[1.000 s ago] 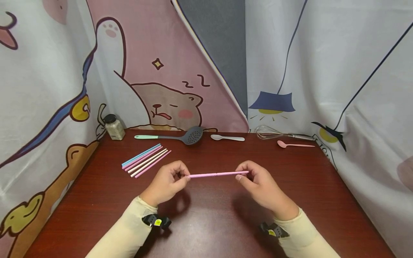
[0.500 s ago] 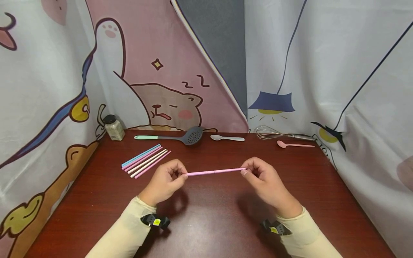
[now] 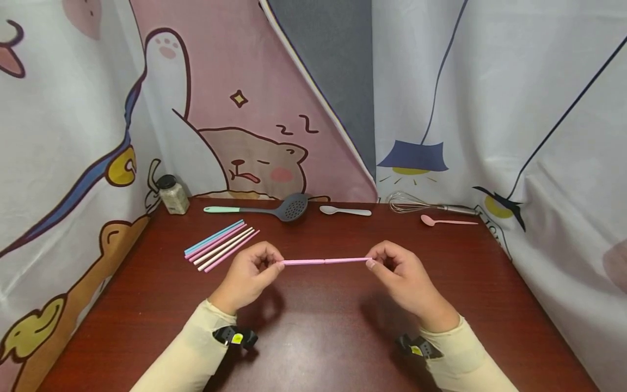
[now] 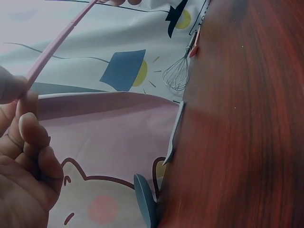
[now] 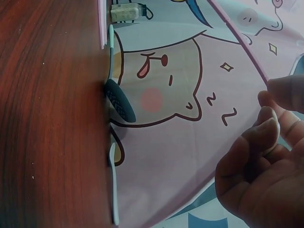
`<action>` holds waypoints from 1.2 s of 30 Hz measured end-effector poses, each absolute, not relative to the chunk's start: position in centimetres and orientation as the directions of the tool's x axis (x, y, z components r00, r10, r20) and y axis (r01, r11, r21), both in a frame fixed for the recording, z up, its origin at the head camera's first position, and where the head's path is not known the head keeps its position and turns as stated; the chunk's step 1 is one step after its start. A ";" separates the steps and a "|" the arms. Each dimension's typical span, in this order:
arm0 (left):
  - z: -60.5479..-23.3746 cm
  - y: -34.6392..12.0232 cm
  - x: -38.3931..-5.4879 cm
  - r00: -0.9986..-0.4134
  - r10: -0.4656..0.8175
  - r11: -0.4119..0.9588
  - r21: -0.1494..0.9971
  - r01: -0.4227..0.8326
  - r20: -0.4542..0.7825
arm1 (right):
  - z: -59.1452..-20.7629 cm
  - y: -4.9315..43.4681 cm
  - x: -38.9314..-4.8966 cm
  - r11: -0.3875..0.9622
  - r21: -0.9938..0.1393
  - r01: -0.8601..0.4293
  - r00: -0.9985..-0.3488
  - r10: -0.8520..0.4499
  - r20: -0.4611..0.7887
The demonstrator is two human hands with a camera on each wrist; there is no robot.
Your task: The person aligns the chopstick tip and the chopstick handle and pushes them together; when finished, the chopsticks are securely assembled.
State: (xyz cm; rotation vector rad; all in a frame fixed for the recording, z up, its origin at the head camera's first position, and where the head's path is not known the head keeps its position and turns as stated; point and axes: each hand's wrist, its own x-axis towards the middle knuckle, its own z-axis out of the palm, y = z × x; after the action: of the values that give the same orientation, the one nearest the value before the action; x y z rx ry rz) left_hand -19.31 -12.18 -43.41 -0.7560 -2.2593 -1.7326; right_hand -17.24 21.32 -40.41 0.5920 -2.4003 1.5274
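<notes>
A slim pink chopstick (image 3: 303, 262) is held level above the table between the two hands, with a dark joint line near its middle. The left hand (image 3: 250, 275) pinches one end between thumb and index finger. At the other end, thumb and forefinger of the right hand (image 3: 409, 280) pinch the tip. The left wrist view shows the pink chopstick (image 4: 54, 45) slanting up from the left fingers; the right wrist view shows the chopstick (image 5: 240, 40) running into the right fingers, the other fingers curled below. Several more chopsticks (image 3: 222, 245), in blue, pink and cream, lie side by side left of the hands.
Along the table's back edge lie a grey skimmer (image 3: 293, 207) with a mint handle, a white spoon (image 3: 345, 210), a whisk (image 3: 411, 203) and a pink spoon (image 3: 448, 221). A black-lidded jar (image 3: 173, 195) stands at back left. Printed cloth (image 3: 333, 109) walls the table (image 3: 313, 337).
The right hand has moved slightly right along the chopstick to its tip, and the left hand slightly left. The chopstick's right end rose, then dropped a little, so it lies nearly level.
</notes>
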 end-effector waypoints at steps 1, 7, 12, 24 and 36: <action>-43.4 -12.2 -19.3 -0.852 0.269 0.182 0.844 0.504 0.450 | -40.4 21.3 -17.3 0.372 -0.810 -0.453 -0.891 -0.209 0.402; -43.6 -12.2 -19.4 -0.856 0.208 0.154 0.848 0.507 0.474 | -40.5 21.4 -17.3 0.377 -0.818 -0.435 -0.900 -0.200 0.387; -43.5 -12.1 -19.4 -0.847 0.185 0.116 0.845 0.522 0.498 | -40.4 21.4 -17.3 0.391 -0.812 -0.433 -0.901 -0.179 0.394; -43.3 -11.9 -19.3 -0.812 0.207 0.029 0.826 0.563 0.546 | -40.4 21.5 -17.2 0.383 -0.814 -0.436 -0.899 -0.148 0.412; -43.2 -11.9 -19.0 -0.805 0.205 0.026 0.819 0.574 0.557 | -40.3 21.4 -17.0 0.390 -0.813 -0.433 -0.900 -0.142 0.411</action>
State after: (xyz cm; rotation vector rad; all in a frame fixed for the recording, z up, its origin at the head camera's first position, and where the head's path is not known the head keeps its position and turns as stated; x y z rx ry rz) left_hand -19.00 -11.91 -43.18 -0.7992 -2.0227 -1.8458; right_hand -17.01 21.41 -40.34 0.5051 -2.3769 1.5143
